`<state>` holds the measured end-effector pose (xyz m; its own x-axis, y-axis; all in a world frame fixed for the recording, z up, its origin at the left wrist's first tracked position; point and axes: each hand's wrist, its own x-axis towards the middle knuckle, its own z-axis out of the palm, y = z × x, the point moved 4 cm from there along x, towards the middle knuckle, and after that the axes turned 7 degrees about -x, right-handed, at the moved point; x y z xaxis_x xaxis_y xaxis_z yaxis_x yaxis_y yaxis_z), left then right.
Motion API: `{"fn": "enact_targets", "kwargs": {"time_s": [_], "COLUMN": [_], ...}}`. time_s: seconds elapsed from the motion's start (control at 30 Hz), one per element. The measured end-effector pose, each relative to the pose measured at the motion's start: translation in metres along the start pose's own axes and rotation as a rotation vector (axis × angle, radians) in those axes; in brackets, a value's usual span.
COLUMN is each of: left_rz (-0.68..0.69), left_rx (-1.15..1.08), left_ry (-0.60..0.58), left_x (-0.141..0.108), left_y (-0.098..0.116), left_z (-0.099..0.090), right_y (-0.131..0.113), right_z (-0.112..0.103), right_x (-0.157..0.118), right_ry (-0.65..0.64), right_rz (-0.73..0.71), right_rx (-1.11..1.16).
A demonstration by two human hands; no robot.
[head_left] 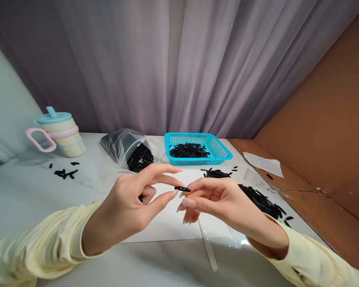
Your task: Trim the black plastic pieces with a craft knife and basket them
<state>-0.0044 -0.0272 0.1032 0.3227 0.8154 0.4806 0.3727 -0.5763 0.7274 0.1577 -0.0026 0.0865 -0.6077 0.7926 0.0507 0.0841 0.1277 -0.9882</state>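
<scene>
A small black oblong piece (182, 189) with tiny shiny dots along its side is held level over a white sheet (170, 231). My left hand (137, 199) pinches its left end between thumb and a finger, the index finger raised above. Something black (141, 198) shows by the curled fingers of that hand, mostly hidden. On the right end, the fingertips of my right hand (209, 199) close in a pinch, with the thumb below. A pale flat stick (208, 247) lies beneath my right hand, its upper part hidden.
Behind my hands are a blue basket (199, 161) of black pieces and a clear plastic bag (119, 147) with more. Loose black pieces (261, 201) are heaped at right; several (66, 173) lie at left near a lidded cup (67, 137). A paper slip (265, 164) lies at right.
</scene>
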Motion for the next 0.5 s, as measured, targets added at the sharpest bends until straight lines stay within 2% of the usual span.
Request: {"fn": "enact_targets", "kwargs": {"time_s": [0.07,0.17,0.37,0.5], "left_rz": [0.036,0.079,0.133,0.147], "left_rx": [0.065,0.108,0.116,0.091], "left_ry": [0.005,0.0,0.002,0.02], "left_x": [-0.0018,-0.0035,-0.0013,-0.0003], "left_y": [0.0021,0.0031,-0.0024,-0.0049], "left_z": [0.0007,0.0025,0.006,0.0067], "right_y": [0.0014,0.0011,0.004,0.0054], "right_z": [0.0019,0.0032,-0.0007,-0.0002], "right_x": [0.0013,0.0028,0.0047,0.0051], "right_ry": [-0.082,-0.153,-0.124,-0.166], "right_rz": [0.067,0.09,0.14,0.162], "right_rx": [0.116,0.207,0.311,0.377]}}
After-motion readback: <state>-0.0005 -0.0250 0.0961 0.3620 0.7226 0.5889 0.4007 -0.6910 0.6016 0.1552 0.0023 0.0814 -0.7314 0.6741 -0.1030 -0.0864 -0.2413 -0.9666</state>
